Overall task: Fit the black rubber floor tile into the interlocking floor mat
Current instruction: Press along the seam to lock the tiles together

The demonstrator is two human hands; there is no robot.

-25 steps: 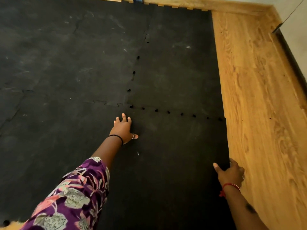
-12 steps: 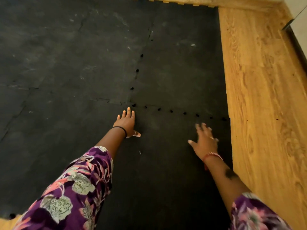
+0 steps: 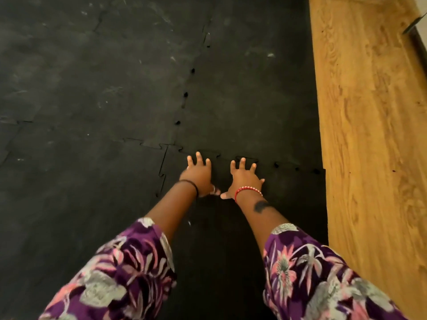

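floor mat (image 3: 92, 88) black w/ pale scuff marks; tile (image 3: 231, 239) same black; wood floor (image 3: 369, 135) honey-orange grain; sleeves (image 3: 120, 273) purple floral, pink/grey; left wristband (image 3: 193, 184) black; right bracelet (image 3: 248, 190) red-and-white beads

I can't find any words, numbers, labels or signs to read here. The black floor mat (image 3: 115, 88) has only pale scuff marks on it, and they don't make letters. The wood floor (image 3: 369, 135) beside it shows only its grain, and my sleeves (image 3: 120, 273) have flowers on them, not writing.
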